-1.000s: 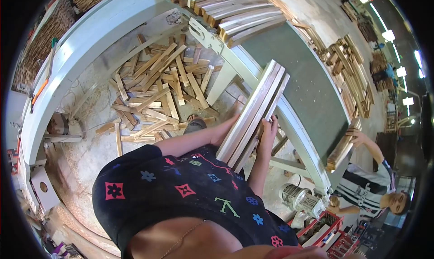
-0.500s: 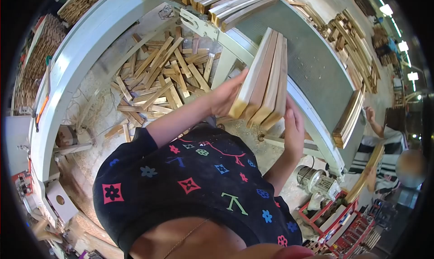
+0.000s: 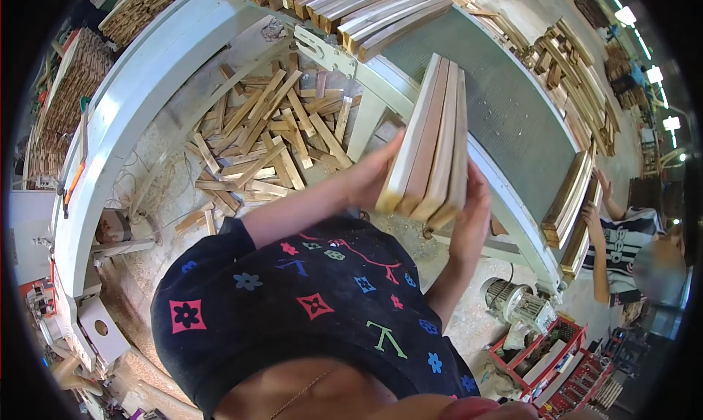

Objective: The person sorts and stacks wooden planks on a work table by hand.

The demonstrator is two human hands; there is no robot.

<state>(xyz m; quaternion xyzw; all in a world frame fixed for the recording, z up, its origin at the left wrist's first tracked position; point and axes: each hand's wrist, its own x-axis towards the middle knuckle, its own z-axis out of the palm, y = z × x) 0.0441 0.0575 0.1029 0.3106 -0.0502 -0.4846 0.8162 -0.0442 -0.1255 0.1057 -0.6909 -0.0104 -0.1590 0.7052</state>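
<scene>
Several wooden slats stand side by side in a bundle in front of my chest, their near ends pointing down toward me. My left hand is closed against the bundle's left side. On the opposite side, my right hand presses against the outer slat, with its fingers partly hidden. Between them the two hands squeeze the bundle, which is held over the near edge of a machine with a grey-green belt.
A row of slats lies along the belt's far left. More slats rest at its right end, where a co-worker's hands touch them. Offcuts cover the floor at left. A motor and red rack stand lower right.
The bundle and both my hands have shifted slightly down in view. The co-worker's board has moved up beside the slats at the belt's right end, with both hands now near it.
</scene>
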